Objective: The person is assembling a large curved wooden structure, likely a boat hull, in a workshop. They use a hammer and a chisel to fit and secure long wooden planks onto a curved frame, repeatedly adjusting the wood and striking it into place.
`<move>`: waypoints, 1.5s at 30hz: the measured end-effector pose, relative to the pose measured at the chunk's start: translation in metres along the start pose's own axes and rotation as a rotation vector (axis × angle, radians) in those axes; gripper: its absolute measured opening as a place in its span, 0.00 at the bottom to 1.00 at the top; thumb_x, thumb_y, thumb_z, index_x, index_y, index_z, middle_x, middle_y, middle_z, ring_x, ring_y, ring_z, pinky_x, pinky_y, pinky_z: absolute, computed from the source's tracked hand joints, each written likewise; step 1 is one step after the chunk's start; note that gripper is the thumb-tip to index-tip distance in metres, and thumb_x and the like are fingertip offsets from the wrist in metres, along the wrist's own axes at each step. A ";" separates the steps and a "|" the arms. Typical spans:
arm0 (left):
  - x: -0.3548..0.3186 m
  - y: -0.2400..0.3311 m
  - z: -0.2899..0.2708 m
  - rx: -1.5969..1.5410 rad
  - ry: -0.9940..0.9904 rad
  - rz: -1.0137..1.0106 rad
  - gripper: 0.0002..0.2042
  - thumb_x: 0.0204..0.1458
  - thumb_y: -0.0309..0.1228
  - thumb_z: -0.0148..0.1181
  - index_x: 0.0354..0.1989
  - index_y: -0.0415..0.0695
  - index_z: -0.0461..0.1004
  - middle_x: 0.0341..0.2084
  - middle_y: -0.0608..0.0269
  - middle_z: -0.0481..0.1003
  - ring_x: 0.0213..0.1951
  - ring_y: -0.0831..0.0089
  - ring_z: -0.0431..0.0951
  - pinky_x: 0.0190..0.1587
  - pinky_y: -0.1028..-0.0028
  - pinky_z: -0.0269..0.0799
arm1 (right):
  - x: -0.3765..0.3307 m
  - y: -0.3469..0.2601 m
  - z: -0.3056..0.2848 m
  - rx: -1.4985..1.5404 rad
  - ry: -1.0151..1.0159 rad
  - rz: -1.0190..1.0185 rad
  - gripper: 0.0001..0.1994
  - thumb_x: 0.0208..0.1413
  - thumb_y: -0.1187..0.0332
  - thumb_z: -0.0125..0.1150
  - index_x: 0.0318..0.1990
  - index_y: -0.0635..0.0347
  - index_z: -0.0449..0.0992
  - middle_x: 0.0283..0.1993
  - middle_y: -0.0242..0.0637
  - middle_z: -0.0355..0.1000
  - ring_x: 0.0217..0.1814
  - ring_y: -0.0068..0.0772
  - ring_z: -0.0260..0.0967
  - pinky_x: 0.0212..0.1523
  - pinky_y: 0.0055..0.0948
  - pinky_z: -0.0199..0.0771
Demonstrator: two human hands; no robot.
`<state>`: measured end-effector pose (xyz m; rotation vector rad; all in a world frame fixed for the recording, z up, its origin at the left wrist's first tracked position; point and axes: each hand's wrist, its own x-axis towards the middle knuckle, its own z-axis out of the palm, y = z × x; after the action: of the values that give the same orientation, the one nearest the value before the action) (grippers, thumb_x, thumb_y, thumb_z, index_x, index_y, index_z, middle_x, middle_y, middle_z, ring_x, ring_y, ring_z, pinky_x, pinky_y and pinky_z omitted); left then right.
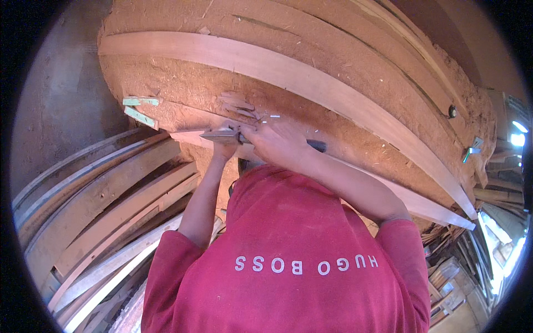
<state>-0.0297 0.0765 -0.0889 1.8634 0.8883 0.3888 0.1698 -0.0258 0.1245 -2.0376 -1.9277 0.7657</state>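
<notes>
- Head view: both hands grip a metal try square (221,136) laid on the near plank (388,191) at the sawdust-covered table (183,83); left hand (225,145) steadies the blade, right hand (277,143) wraps the dark handle.
- Seemingly mid-marking; next needs the square kept steady.

Surface (183,89): reddish-brown, coated in fine tan sawdust with scattered pale chips. Long plank (311,83): pale pinkish-tan, smooth, faint straight grain. Lower plank (422,205): the same pale tone. Metal tool (222,135): dull grey, with a black handle (317,146). Small blocks (140,109): light green faces, pale wood edges. Stacked boards (105,216): weathered grey-brown, streaked. Shirt (300,255): solid red with white lettering. Floor (61,105): grey-brown, unpatterned.
</notes>
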 end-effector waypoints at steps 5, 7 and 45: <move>0.009 0.019 -0.007 -0.151 0.263 0.150 0.02 0.51 0.24 0.59 0.30 0.42 0.71 0.25 0.67 0.72 0.30 0.75 0.71 0.34 0.73 0.70 | -0.010 -0.005 -0.013 0.185 0.091 0.082 0.19 0.54 0.59 0.61 0.51 0.54 0.74 0.34 0.49 0.77 0.37 0.54 0.76 0.37 0.49 0.75; 0.016 0.032 -0.024 -0.193 0.378 0.107 0.02 0.51 0.21 0.57 0.30 0.41 0.71 0.26 0.68 0.72 0.31 0.77 0.71 0.33 0.74 0.70 | -0.010 -0.003 -0.020 0.292 0.132 0.119 0.16 0.53 0.60 0.60 0.46 0.59 0.75 0.34 0.52 0.76 0.39 0.57 0.75 0.40 0.50 0.75; -0.003 -0.018 -0.018 -0.177 0.060 0.057 0.10 0.47 0.29 0.64 0.36 0.43 0.72 0.30 0.64 0.73 0.36 0.68 0.73 0.42 0.67 0.69 | 0.020 0.003 0.011 0.133 0.169 -0.111 0.22 0.53 0.61 0.60 0.57 0.49 0.72 0.36 0.43 0.79 0.33 0.52 0.78 0.31 0.47 0.78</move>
<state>-0.0499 0.0906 -0.0964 1.7240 0.8146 0.5440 0.1660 -0.0089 0.1095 -1.8375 -1.8276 0.6542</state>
